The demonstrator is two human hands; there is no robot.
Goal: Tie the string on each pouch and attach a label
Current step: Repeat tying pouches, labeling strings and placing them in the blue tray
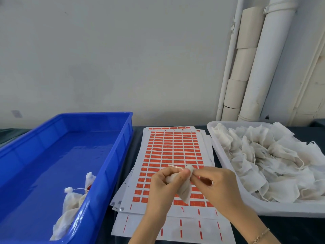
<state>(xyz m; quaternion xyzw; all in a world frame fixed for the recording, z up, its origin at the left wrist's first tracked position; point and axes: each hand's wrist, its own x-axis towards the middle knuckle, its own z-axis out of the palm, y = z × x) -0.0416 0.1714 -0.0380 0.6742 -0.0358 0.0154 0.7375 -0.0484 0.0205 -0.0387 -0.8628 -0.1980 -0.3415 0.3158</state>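
**Q:** Which containers are there, and what is in them?

**A:** At nine o'clock sits a deep blue tray (114,155) of smooth, glossy plastic, rectangular. In its near corner lie a few tied pouches (72,205), small off-white sacks of gauzy fabric with cinched necks. At three o'clock is a shallow white tray (290,209) with rounded corners, heaped with loose pouches (272,159), flat and crumpled, thin strings trailing among them.

**Q:** And between the trays?

**A:** A fanned stack of white label sheets (174,148) runs from the centre toward twelve o'clock, on a dark table (290,229). The top sheet holds neat rows of small orange rectangles.

**Q:** Where is the pouch being worked on?

**A:** Just past six o'clock, held above the sheets. The left hand (163,184) curls its fingers around the gathered neck of the pouch (184,192), whose soft body hangs below. The right hand (216,184) pinches the fabric's top edge between thumb and fingertips. The two hands' fingertips nearly meet. A thin bracelet (260,235) circles the right wrist.
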